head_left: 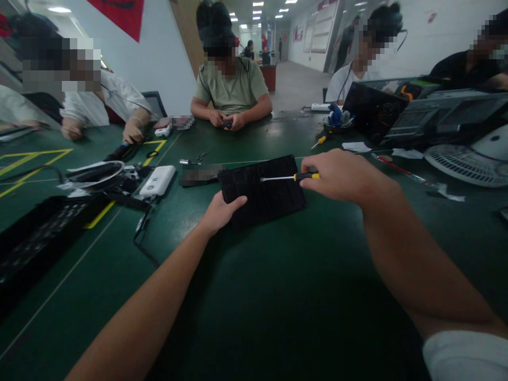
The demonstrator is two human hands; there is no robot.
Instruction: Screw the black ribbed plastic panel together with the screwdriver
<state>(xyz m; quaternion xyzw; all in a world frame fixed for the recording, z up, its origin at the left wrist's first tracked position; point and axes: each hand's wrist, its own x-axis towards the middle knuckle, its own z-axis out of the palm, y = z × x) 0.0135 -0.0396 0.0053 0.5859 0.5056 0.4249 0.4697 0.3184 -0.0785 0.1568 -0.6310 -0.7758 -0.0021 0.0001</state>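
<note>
My left hand [222, 212] grips the left edge of a black folding pouch [273, 198], thumb on top and fingers out of sight underneath. The pouch lies spread open with a crease down its middle, tilted a little over the green table. In my right hand [343, 173] is a screwdriver [280, 178] with a yellow and black handle. Its metal shaft points left across the pouch; whether the tip touches the fabric I cannot tell. A dark flat item [198, 174] sits just behind the pouch's left corner, with several small metal parts [194, 160] beyond it.
A white power bank [157, 181], cables and a long black tray [47, 233] lie to the left. At the right are a second screwdriver [318, 142], a white fan [468, 159] and dark computer cases [428, 114]. Several people sit around the green table [286, 286].
</note>
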